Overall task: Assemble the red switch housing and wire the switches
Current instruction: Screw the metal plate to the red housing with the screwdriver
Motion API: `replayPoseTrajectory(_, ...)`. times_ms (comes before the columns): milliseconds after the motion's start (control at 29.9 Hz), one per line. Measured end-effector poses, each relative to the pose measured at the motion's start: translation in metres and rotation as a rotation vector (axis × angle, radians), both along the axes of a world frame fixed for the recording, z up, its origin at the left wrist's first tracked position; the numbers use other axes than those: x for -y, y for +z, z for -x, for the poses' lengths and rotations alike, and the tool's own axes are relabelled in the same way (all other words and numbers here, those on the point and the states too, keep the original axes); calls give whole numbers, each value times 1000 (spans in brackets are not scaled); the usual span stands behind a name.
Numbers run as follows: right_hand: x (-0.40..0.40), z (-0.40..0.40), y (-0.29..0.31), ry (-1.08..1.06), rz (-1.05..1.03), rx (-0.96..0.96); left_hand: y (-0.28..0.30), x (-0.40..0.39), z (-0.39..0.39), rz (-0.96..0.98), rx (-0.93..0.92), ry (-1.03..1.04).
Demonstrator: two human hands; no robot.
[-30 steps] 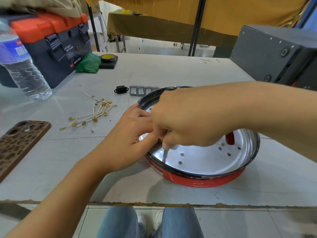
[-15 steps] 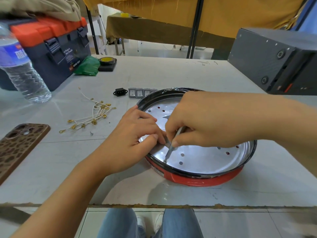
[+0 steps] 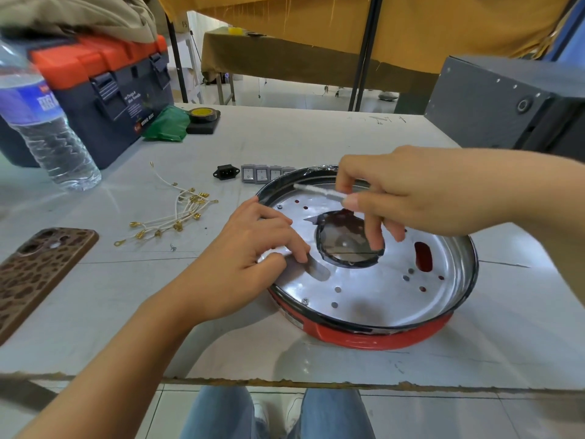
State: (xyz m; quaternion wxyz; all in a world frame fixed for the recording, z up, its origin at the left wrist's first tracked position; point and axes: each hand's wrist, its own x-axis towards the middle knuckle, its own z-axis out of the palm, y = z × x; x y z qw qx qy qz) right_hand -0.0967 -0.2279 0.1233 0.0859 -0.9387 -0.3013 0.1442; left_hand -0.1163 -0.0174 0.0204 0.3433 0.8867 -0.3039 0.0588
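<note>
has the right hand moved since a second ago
Yes. The right hand, pinching the small screwdriver, has lifted from the near-left rim of the red housing and swung up toward its far rim.

Both forearms were bare, no sleeves reaching into view, and the hands, left hand (image 3: 250, 251) and right hand (image 3: 408, 198), wore no gloves. Below, light blue jeans (image 3: 221, 413) covered the legs, with white shoes (image 3: 261, 413) peeking between.

left grip (image 3: 253, 248) flat, right grip (image 3: 402, 198) pinching (raised)
</note>
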Motion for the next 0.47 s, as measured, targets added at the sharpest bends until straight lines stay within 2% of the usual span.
replayPoseTrajectory(134, 10, -5, -16, -95, -179, -34, -2, -3, -3, 54, -81, 15)
replayPoseTrajectory(267, 9, -4, -35, -163, -336, -116, -5, -5, -4, 125, -14, 38)
replayPoseTrajectory(368, 8, -6, -44, -186, -305, -90, -8, -8, -3, 160, 52, 112)
replayPoseTrajectory(468, 7, -8, -48, -189, -200, -185, -10, -9, -3, 192, 99, 203)
